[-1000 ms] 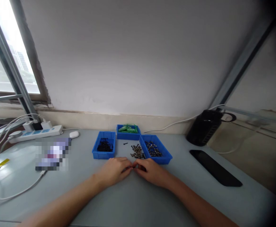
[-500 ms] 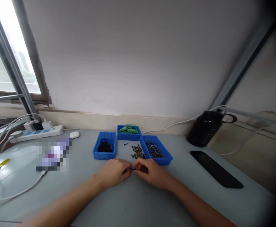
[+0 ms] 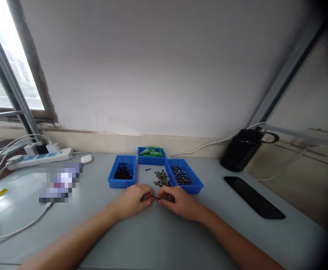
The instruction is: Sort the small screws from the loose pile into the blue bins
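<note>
Between my two hands, just above the grey table, is a thin dark screw [image 3: 155,197], its ends hidden by fingertips. My left hand [image 3: 134,200] is closed in a pinch at one end of it. At the other end the thumb and fingers of my right hand [image 3: 179,202] are pinched together. Beyond my fingers lies a small pile of metal fasteners [image 3: 161,179], with one loose black screw [image 3: 148,170] behind it. To the left, a blue bin [image 3: 121,184] holds black screws. On the right a second blue bin [image 3: 196,187] contains shiny metal fasteners.
A third blue bin [image 3: 152,161] with green packets [image 3: 151,151] stands against the wall. Further right are a black bottle [image 3: 241,150] and a flat black object [image 3: 254,197]. A power strip [image 3: 44,158], cables and a blurred-out phone-like object [image 3: 61,182] occupy the left side.
The camera view has shifted slightly, so everything sits a little further left and higher. More of the thin dark screw shows between my fingertips, now slanting down to the right.
</note>
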{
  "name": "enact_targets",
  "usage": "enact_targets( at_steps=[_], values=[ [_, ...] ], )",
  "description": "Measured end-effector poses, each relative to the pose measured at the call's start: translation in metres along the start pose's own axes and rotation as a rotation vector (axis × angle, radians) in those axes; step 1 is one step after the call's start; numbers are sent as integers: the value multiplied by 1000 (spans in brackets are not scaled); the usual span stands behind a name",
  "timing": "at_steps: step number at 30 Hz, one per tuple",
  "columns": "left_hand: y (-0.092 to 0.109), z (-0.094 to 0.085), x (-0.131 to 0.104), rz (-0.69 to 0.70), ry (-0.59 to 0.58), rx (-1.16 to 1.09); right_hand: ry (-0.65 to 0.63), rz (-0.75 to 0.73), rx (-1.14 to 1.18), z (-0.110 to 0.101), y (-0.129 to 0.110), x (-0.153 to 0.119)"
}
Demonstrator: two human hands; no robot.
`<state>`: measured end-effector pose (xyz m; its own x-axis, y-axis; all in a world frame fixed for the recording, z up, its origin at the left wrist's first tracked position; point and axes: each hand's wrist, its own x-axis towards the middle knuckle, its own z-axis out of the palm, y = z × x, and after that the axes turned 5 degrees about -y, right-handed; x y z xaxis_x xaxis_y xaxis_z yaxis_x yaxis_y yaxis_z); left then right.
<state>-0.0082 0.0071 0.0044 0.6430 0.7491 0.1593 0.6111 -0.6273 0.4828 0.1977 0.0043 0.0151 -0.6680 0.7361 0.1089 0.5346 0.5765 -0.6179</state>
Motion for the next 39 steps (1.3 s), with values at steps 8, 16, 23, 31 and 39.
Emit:
enact_targets(
  at_steps=[8, 16, 23, 31, 39],
  values=[
    [-2, 4, 1, 10, -3, -97, 3, 13, 37, 0, 2, 2],
    [1, 7, 2, 49, 25, -128, 2, 23, 78, 4, 2, 3],
    [3, 8, 1, 35, 13, -162, 1, 2, 79, 6, 2, 4],
    [1, 12, -2, -8, -12, -164, -24, -4, 45, 1, -1, 0],
    [2, 7, -1, 37, -70, -113, -122, 23, -117, 5, 1, -2]
  ],
)
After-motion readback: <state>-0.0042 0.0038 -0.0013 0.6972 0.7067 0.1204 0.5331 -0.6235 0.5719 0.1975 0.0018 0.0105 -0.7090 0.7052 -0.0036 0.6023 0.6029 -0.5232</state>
